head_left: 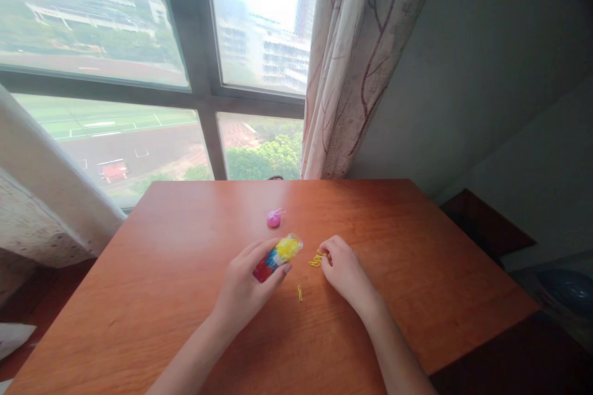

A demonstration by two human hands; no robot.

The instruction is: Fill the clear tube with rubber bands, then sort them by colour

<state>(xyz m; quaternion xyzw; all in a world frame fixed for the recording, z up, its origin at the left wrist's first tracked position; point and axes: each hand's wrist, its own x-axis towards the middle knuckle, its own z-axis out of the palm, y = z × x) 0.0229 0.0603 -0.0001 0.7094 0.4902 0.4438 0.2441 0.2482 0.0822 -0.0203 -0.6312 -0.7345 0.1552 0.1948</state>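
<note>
My left hand is wrapped round a small clear bottle, which is tilted with its open mouth toward the upper right. Inside it are layers of small bands, yellow at the mouth, blue in the middle and red at the bottom. Just right of the mouth, my right hand has its fingertips pinched together at several yellow rubber bands by the tabletop. Its fingers partly hide them. One more yellow rubber band lies alone between my hands. Beyond the bottle sits a round pink cap with a thin loop.
The brown wooden table reaches to a window with a patterned curtain at its right. Another curtain hangs at the left. A dark wooden piece stands beyond the table's right edge.
</note>
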